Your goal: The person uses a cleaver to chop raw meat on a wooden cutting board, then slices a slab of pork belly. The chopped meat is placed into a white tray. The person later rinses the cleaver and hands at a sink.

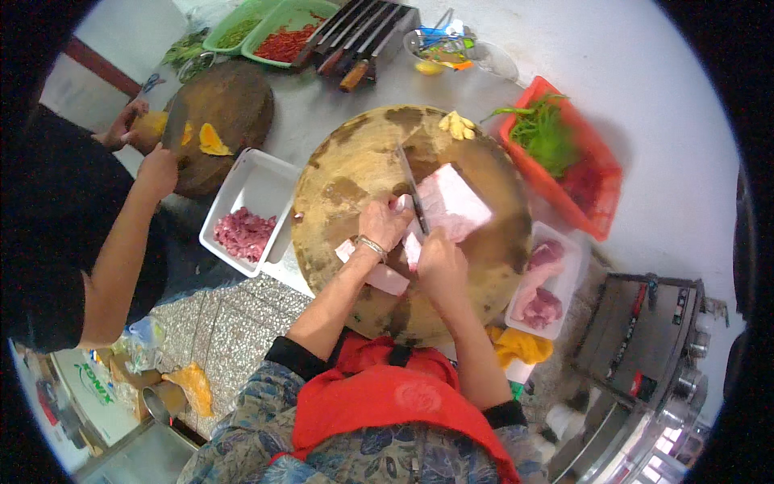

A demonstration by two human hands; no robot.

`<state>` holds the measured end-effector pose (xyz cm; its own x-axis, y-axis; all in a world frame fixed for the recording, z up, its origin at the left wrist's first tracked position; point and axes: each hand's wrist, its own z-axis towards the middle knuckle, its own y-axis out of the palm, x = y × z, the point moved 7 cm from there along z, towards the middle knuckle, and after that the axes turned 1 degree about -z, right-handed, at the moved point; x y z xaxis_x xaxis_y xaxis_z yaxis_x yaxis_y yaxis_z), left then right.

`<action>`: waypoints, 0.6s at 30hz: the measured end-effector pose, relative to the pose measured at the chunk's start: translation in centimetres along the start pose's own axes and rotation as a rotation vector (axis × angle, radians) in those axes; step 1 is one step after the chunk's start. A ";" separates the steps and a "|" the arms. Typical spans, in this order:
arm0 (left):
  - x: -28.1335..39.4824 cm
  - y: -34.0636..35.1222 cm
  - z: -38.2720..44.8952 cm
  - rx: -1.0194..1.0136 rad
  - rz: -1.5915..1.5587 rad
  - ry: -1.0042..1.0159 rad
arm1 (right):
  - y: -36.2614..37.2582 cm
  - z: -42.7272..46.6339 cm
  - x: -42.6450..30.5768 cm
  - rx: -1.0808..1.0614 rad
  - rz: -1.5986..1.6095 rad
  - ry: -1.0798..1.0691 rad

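Observation:
On a big round wooden chopping block (329,242), my right hand (441,260) grips the handle of a kitchen knife (409,175). Its blade stands edge-down and points away from me. Just left of the blade, my left hand (382,224), with a bracelet at the wrist, holds a strip of pale raw meat (401,203), its fingers curled close to the steel. To the blade's right lies a thick slab of fatty raw meat (453,202). Another cut piece (387,280) rests below my left wrist, partly hidden by it. Peeled garlic or ginger pieces (458,125) sit at the block's far edge.
A white tub (242,175) of chopped meat stands left; a white tray (565,278) of meat and a red basket (580,209) with greens stand right. Across a second block (242,91), another person's hand (158,172) holds a cleaver (175,124). A knife rack (387,30) stands behind.

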<state>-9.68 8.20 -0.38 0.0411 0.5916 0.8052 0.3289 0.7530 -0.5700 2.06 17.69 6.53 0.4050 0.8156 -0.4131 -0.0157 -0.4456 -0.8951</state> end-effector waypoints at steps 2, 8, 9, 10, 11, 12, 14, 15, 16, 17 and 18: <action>-0.1 -0.7 -0.4 0.048 -0.096 0.033 | 1.2 1.1 0.8 -0.099 -0.031 0.094; -1.4 -2.4 -3.9 -0.247 -0.674 -0.150 | 0.2 1.3 1.3 -0.086 0.039 0.134; -1.6 -3.2 -4.3 -0.246 -0.540 -0.089 | 0.0 1.2 1.4 -0.097 0.032 0.136; -2.0 -3.9 -4.6 -0.245 -0.404 -0.029 | 0.1 1.3 1.2 -0.110 0.027 0.139; -1.9 -5.1 -4.7 -0.172 -0.220 0.096 | 0.3 1.3 1.2 -0.122 0.023 0.145; -2.0 -6.3 -4.9 -0.092 -0.034 0.217 | 0.4 1.2 1.0 -0.095 0.019 0.108; -1.0 -7.6 -5.3 -0.031 0.255 0.331 | 0.2 1.1 0.8 -0.102 0.012 0.124; 0.3 -8.4 -5.5 -0.053 0.359 0.326 | 0.1 1.1 0.9 -0.103 0.010 0.134; 0.9 -9.0 -5.7 -0.070 0.467 0.317 | 0.2 1.2 1.1 -0.100 0.012 0.130; 1.5 -8.5 -6.0 -0.114 0.456 0.441 | 0.0 1.1 1.1 -0.092 0.013 0.124; 1.9 -8.2 -6.3 -0.155 0.447 0.561 | 0.0 1.0 1.0 -0.088 0.015 0.113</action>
<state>-6.36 1.39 6.88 0.6657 0.5646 0.4879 0.2957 0.4006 -0.8672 1.53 18.84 5.96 0.5057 0.7642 -0.4004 0.0556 -0.4920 -0.8688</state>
